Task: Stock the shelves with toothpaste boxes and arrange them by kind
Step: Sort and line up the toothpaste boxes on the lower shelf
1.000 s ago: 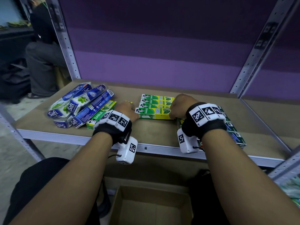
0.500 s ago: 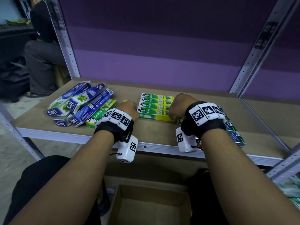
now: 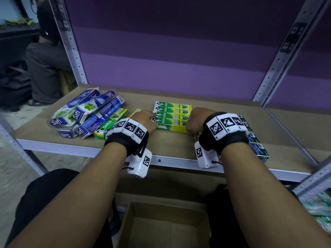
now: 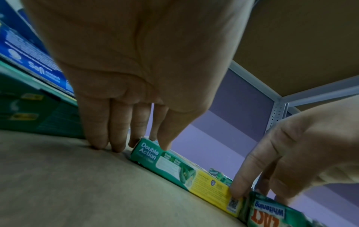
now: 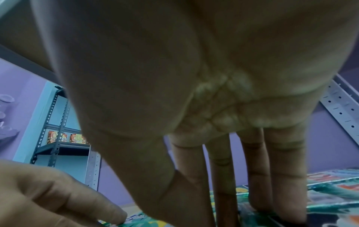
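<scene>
A row of green-and-yellow toothpaste boxes (image 3: 172, 116) lies flat at the middle of the shelf (image 3: 179, 145), and both hands bracket it. The left hand (image 3: 145, 119) sets straight fingertips (image 4: 116, 144) down at the row's left end, thumb on the nearest box; the right hand (image 3: 198, 119) stands its fingers at the right end, thumb against the box's side. Neither hand is wrapped around a box.

Left of the row, a loose heap of blue toothpaste boxes (image 3: 86, 113) overlaps one green box (image 3: 111, 125) that points toward the shelf's front edge. Right of the row, dark green boxes (image 3: 254, 138) run to that edge, partly hidden by the right wrist. Bare board lies between the row and the front edge, more behind it up to the purple back panel (image 3: 170, 68). A steel upright (image 3: 279, 56) closes the right side. Below the row, an open cardboard carton (image 3: 166, 228) sits under the shelf.
</scene>
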Tool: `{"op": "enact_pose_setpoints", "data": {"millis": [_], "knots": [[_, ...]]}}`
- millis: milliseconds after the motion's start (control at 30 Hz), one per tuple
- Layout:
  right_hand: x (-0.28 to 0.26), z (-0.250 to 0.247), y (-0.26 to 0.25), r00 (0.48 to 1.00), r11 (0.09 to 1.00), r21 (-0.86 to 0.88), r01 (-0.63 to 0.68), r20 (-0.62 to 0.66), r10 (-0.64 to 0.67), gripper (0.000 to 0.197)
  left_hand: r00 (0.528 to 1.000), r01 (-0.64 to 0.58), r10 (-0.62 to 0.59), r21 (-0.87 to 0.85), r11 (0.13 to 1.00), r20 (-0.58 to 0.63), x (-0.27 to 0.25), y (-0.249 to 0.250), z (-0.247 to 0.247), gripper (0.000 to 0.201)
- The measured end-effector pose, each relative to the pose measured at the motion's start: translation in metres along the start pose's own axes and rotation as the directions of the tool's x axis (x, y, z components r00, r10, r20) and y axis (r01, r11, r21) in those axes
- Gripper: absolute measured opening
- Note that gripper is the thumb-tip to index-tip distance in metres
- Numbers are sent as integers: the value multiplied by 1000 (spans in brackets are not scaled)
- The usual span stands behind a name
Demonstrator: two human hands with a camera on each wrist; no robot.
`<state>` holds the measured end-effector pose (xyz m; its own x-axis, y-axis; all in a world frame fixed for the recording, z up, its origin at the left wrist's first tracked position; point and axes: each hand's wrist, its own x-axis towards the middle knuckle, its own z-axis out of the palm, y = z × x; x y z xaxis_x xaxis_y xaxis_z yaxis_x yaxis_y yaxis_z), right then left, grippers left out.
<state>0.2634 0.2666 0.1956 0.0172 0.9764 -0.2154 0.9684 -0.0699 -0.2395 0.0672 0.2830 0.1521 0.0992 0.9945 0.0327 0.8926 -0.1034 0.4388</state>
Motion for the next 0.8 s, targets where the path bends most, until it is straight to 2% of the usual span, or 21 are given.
{"op": "enact_pose_setpoints", "data": {"millis": [167, 233, 333, 467, 633, 800], "knots": [[-7, -3, 1, 1000, 1000, 26, 7, -30, -6, 37, 1000, 2, -1, -47, 999, 14, -2, 0, -4, 43], [-12, -8, -1, 999, 999, 39, 12, -37, -10, 35, 1000, 3, -3, -95, 995, 5, -3, -1, -8, 41], [-19, -15, -8, 996, 996, -8, 85, -32, -85, 29, 999, -6, 0, -157, 988, -38, -5, -3, -17, 33], [-19, -13, -11, 987, 981, 130, 143, -91, -132, 23, 995, -52, 30, -221, 974, -100, -13, -11, -33, 26], [-13, -5, -31, 965, 960, 143, 239, -141, -219, 25, 984, -51, 21, -172, 984, -174, -29, -32, -55, 22], [-8, 8, -63, 939, 940, 89, 329, -136, -315, 18, 966, 63, -73, -46, 997, -249, -48, -57, -74, 7]]}}
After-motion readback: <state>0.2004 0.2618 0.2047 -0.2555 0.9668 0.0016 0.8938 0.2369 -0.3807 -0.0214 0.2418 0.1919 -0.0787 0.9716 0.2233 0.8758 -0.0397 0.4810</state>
